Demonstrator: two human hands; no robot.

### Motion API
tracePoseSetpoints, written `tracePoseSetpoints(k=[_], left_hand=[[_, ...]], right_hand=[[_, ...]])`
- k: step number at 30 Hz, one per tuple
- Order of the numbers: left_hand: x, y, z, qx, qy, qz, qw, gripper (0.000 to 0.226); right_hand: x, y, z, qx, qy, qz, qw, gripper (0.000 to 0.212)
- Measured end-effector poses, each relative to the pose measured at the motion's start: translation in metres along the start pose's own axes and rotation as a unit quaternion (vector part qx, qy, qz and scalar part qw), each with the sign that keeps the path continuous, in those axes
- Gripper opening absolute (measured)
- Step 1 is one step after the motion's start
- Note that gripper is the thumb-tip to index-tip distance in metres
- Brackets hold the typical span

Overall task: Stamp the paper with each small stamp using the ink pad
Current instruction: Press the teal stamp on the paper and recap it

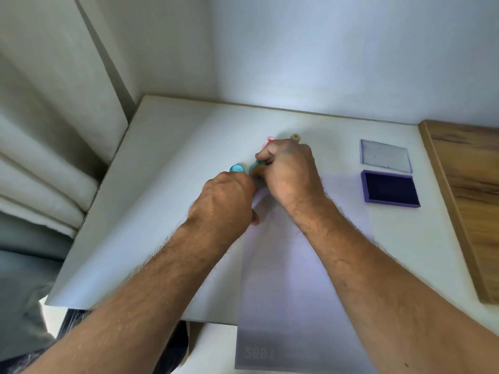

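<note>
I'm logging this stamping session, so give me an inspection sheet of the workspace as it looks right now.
Surface: white table, wooden board at its right edge.
Job's things: paper hanging over the near edge; open ink pad, its clear lid behind it; blue stamp, pink stamp, beige stamp, green stamp.
Clutter: nothing seen.
Grippers: right hand pinches the green stamp; left hand closed beside it, contents hidden.
Cables: nothing seen.
Surroundings: white wall, curtain on the left.
</note>
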State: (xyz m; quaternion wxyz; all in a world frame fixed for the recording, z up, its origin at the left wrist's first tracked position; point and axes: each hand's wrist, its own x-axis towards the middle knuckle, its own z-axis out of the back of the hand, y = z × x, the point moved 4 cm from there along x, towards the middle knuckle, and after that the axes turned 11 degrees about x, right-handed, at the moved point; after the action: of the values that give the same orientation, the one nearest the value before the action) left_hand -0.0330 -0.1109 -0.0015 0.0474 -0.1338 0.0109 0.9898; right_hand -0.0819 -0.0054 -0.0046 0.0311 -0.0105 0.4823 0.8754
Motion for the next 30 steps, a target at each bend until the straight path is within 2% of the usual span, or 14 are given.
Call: tracePoseSetpoints(k=[2, 4, 8, 10, 13, 19, 21, 24, 26, 30], left_hand=[[-0.002, -0.001, 0.002, 0.013, -0.002, -0.012, 1.0, 0.032], [-0.004, 0.0, 0.003, 0.006, -0.005, -0.014, 1.0, 0.026], [-0.006, 0.002, 0.005, -0.05, -0.02, 0.006, 0.999, 0.015], [-0.008, 0.006, 0.005, -0.112, -0.032, 0.039, 0.992, 0.025], [-0.008, 0.013, 0.012, -0.158, -0.061, 0.067, 0.983, 0.034], [-0.002, 0.03, 0.023, -0.227, -0.115, 0.133, 0.958, 0.025], [0.001, 0.033, 0.023, -0.21, -0.133, 0.138, 0.959, 0.026], [0.008, 0.034, 0.017, -0.126, -0.131, 0.125, 0.975, 0.047], [0.013, 0.033, 0.012, -0.111, -0.116, 0.124, 0.979, 0.056], [0.02, 0.031, 0.003, -0.113, -0.087, 0.128, 0.981, 0.047]], right_hand=[[-0.01, -0.008, 0.01, 0.066, -0.047, -0.011, 0.997, 0.019], [-0.019, -0.02, 0.022, 0.176, -0.1, -0.077, 0.976, 0.018], [-0.04, -0.036, 0.033, 0.398, -0.118, -0.192, 0.889, 0.021], [-0.05, -0.037, 0.036, 0.442, -0.118, -0.217, 0.862, 0.019], [-0.058, -0.036, 0.041, 0.474, -0.1, -0.228, 0.845, 0.018], [-0.066, -0.037, 0.047, 0.503, -0.046, -0.254, 0.825, 0.019], [-0.064, -0.036, 0.046, 0.509, -0.03, -0.257, 0.821, 0.017], [-0.059, -0.036, 0.044, 0.519, -0.012, -0.259, 0.814, 0.015], [-0.056, -0.037, 0.042, 0.523, -0.002, -0.266, 0.81, 0.013], [-0.052, -0.038, 0.04, 0.53, 0.016, -0.273, 0.803, 0.014]])
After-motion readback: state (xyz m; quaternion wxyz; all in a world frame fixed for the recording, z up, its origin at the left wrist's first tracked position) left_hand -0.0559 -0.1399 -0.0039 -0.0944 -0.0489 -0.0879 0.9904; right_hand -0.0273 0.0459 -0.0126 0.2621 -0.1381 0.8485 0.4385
